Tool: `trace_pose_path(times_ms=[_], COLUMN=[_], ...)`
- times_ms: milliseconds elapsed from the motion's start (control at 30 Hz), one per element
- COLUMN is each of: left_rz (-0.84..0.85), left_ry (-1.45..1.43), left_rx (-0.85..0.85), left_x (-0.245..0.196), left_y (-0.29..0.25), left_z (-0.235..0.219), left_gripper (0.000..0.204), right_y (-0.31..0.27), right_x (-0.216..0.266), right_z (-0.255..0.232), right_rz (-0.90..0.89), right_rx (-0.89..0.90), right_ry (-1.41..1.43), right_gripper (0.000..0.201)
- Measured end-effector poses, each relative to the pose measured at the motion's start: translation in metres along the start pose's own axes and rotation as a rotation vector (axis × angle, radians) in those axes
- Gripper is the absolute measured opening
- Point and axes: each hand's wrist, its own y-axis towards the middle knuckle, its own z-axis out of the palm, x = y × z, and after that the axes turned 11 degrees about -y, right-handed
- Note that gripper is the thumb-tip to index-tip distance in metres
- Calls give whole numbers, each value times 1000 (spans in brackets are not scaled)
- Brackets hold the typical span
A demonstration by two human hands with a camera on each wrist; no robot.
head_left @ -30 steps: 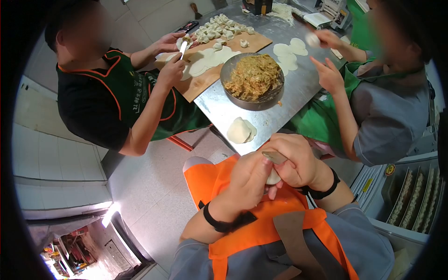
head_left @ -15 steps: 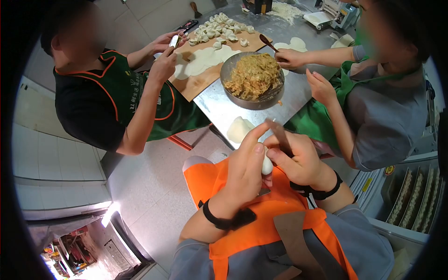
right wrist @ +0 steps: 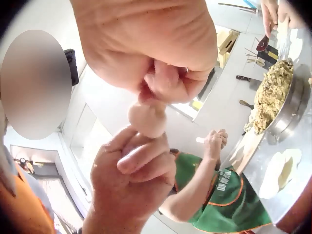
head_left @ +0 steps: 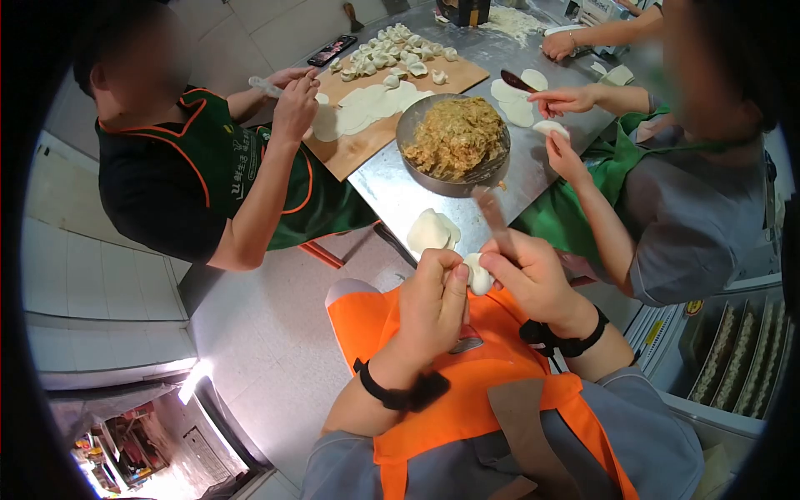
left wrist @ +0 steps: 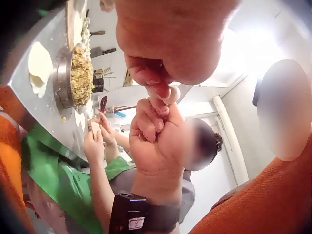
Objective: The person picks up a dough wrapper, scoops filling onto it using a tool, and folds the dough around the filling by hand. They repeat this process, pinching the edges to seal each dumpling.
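Before my orange apron, both hands pinch a white dumpling (head_left: pixel 477 273) between them. My left hand (head_left: pixel 431 298) holds its left edge with thumb and fingertips. My right hand (head_left: pixel 533 277) pinches the other edge and also keeps a flat filling spatula (head_left: pixel 493 212), which sticks up past the knuckles. The right wrist view shows the dumpling (right wrist: pixel 147 119) as a smooth, rounded pouch between the two sets of fingers. Just beyond my hands, a small stack of dough wrappers (head_left: pixel 432 231) lies at the table corner, near a metal bowl (head_left: pixel 406 158) heaped with filling (head_left: pixel 457 137).
A wooden board (head_left: pixel 350 154) bears wrappers and many finished dumplings (head_left: pixel 392 52). One person in a green apron (head_left: pixel 250 171) works at left, another (head_left: pixel 567 200) at right with a brown spoon (head_left: pixel 517 81) and a wrapper. Filled trays (head_left: pixel 737 358) stand at lower right.
My hands have opened out from around the dumpling and now pinch its edges, leaving it more visible. The spatula has swung upright. The person at right moved the spoon from the bowl's edge.
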Motion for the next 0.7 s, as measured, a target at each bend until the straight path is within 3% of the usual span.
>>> trace_pose_path(times_ms=[100,167,267,333,433,533,567,700], left_rz=[-324,-365,-351,-349,-191,-222,-228,-247], left_ry=[-149,-207,-130,-37,374,599,609,611], left_rx=[83,109,13,-131,-127,-103,-82,-55], left_x=[2,28,76,87,131,127,133,150], left_y=[3,6,19,36,59,72,73,73], left_z=[-7,-15,-36,-47,-63,-54,-52,-49], left_gripper=[10,12,13,12,17,27,29,31], right_y=[6,12,39,74,96,88,80,60], right_x=[-17,-37,-50,-37,-10,-33,-40,-98], right_z=[2,1,-11,-26,-44,-35,-31,9], right_rz=[-33,-48,54,-169,-245,-136,7,72], right_rx=[108,214,-8,-376,-553,-402,-300,-187], right_ry=[-164,-237,-313,-203,-180,-200,-215,-106], right_gripper=[14,16,17,18,21,20,17,20])
